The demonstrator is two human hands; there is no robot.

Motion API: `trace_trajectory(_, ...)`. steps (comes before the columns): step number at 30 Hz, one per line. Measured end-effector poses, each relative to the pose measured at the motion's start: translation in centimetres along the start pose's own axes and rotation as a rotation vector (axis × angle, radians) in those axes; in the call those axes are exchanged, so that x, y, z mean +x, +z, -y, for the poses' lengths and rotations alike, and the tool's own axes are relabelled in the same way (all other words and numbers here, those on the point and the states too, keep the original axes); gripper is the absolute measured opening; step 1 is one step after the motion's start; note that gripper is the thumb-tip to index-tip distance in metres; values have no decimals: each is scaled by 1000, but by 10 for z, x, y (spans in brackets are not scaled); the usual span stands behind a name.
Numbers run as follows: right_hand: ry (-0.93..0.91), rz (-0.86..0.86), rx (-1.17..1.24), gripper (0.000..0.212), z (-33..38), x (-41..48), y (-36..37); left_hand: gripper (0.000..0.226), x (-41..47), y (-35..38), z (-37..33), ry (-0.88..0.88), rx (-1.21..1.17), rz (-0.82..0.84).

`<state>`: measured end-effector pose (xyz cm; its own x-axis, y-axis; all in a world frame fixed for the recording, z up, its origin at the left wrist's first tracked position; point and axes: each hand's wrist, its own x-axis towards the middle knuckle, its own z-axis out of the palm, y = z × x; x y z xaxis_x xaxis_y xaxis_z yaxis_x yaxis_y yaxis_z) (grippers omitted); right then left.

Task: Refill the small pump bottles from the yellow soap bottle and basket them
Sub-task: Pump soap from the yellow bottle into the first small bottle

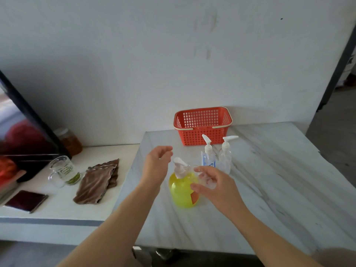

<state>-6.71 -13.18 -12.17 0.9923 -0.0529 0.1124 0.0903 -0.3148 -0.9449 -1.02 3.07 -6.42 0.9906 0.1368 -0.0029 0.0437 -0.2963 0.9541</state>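
my left hand (158, 164): released, fingers loosely curled and holding nothing; it hovers just at 10 o'clock of the yellow soap bottle, close to the pump head but not touching it.
my right hand (217, 186): grasping a small clear bottle (205, 180), fingers and thumb curled round its body.
small clear bottle: tilted, at 2 o'clock of the yellow soap bottle, its neck up beside the nozzle; whether they touch I cannot tell.
yellow soap bottle (180, 193): upright on the marbled worktop (269, 189), straight ahead of me; its white pump head (179, 167) is on, the nozzle pointing to 3 o'clock.
labelled pump bottle (209, 157): upright at 1 o'clock of the yellow soap bottle, pump on, blue print on its front.
clear pump bottle (225, 158): upright just beside the labelled one, at its 3 o'clock, pump on.
basket (202, 135): orange-red with cream handles folded down, at 12 o'clock by the wall, just behind the two pump bottles.
lower worktop (57, 211): at 9 o'clock; it carries a brown cloth (98, 182), a glass jug (61, 170), an amber jar (69, 141) and a dark flat case (27, 200).
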Motion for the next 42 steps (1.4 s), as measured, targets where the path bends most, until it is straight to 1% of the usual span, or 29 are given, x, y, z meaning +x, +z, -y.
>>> trace_trajectory(4,-12,-13,-27,39,-1,1,-1,22,17,17,-23,-62,50,109)
trace_trajectory(7,-17,-19,-40,37,0,1,-2,26,28,28,-32,-141,198,232)
trace_trajectory(9,-24,-18,-41,37,0,2,-2,24,32,33,-35,-211,277,300)
trace_trajectory(11,-24,-14,-36,41,1,3,-1,22,33,38,-35,-313,281,326)
trace_trajectory(13,-15,-7,-24,40,0,4,-1,23,34,40,-32,-383,236,314)
trace_trajectory(15,-7,-6,-21,37,-1,3,-2,27,35,43,-29,-417,226,293)
trace_trajectory(17,-3,-8,-13,38,-2,3,-5,30,34,48,-27,-439,209,278)
trace_trajectory(21,-16,-17,-11,50,0,2,-7,32,34,50,-27,-412,223,260)
trace_trajectory(24,-20,4,24,43,1,3,-4,31,32,44,-26,-434,246,271)
trace_trajectory(27,-21,14,43,41,0,6,-2,29,31,41,-24,-445,252,273)
trace_trajectory(30,-26,4,57,41,-3,8,-1,32,35,43,-22,-398,303,291)
trace_trajectory(35,3,-14,91,47,-11,9,4,33,40,47,-16,-328,309,272)
trace_trajectory(38,5,-12,94,43,-12,8,4,32,39,46,-17,-347,309,276)
trace_trajectory(42,-8,13,85,39,-8,8,5,30,35,41,-28,-435,286,280)
